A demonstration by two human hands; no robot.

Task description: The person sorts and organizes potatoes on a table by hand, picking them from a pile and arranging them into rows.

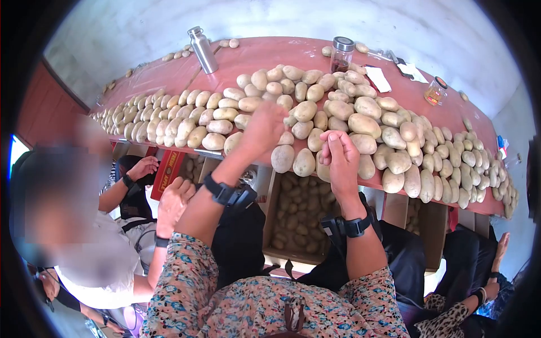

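Note:
Many potatoes (364,125) lie heaped and in rows along the red table (298,49). My left hand (266,128) is over the potatoes near the middle of the table; motion smears its fingers, and I cannot make out what it holds. Close to the table's front edge, my right hand (340,151) is raised with its thumb and fingers drawn together beside some potatoes. Whatever may be between those fingers is too hidden to name. Below and between my arms, a cardboard box (270,225) holds more potatoes.
A metal bottle (203,50), a lidded jar (341,55) and a smaller jar (435,92) stand on the table, with papers (378,79) between the jars. A co-worker's hands (175,204) are at the left, near a red box (168,172). Another person's hand (500,250) shows at the right.

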